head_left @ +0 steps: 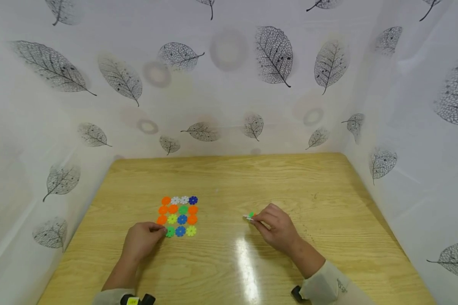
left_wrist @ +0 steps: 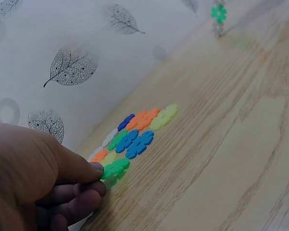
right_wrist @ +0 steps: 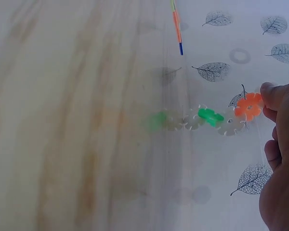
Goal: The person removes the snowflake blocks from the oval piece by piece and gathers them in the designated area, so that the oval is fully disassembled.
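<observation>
My left hand (head_left: 142, 241) pinches the edge of a green flower-shaped plastic disc (left_wrist: 116, 168) between thumb and fingers. This disc is at the near left corner of a block of similar discs in rows, including orange, white, green, blue and yellow ones. To the right, my right hand (head_left: 278, 226) pinches an orange flower-shaped disc (right_wrist: 250, 107). A white disc (right_wrist: 231, 123) and a green disc (right_wrist: 211, 116) adjoin it in a short chain. The head view shows only a small part of that chain by the fingertips.
Both hands are over a light wood table (head_left: 221, 262). White sheeting (head_left: 229, 97) printed with dark leaves surrounds its back and sides. In the block, an orange disc (head_left: 166, 201) is at the far left and a dark blue disc (head_left: 193, 200) at the far right.
</observation>
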Available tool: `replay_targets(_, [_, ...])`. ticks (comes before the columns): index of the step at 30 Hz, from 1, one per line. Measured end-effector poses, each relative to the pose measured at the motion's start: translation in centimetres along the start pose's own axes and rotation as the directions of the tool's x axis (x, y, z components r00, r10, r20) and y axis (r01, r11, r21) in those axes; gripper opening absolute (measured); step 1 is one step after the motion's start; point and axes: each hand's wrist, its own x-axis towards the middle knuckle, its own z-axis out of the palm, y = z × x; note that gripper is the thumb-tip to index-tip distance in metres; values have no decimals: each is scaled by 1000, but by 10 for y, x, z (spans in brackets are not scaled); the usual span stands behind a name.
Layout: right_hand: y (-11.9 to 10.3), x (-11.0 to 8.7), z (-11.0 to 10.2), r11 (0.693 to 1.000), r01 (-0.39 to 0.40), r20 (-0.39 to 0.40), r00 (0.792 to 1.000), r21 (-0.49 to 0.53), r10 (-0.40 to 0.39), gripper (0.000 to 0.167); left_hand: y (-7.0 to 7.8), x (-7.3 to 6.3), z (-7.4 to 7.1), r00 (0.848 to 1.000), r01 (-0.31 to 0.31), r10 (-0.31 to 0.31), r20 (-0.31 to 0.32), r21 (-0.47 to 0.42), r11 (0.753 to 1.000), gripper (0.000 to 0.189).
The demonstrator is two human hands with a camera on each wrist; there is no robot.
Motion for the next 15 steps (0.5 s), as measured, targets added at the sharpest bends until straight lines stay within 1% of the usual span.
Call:
replay_targets(4, [0,0,0,1000,2,8,1000,4,-2,16,0,-1,0,1000,-14,14,-5,-1,1000,31])
replay_targets(8, [0,1,1,1000,-1,8,1000,-2,1,7,0,-2,-1,999,-39,39,-12,-13,999,30])
replay_targets(12, [0,2,1,1000,4,1,1000,-8,-4,12,3,-4,-2,998,-58,57,-18,-18,998,29])
replay_targets(15, [0,2,1,1000,14,-4,1000,-5,-14,10,8,-5,-1,997,-74,73,-24,-32,997,26])
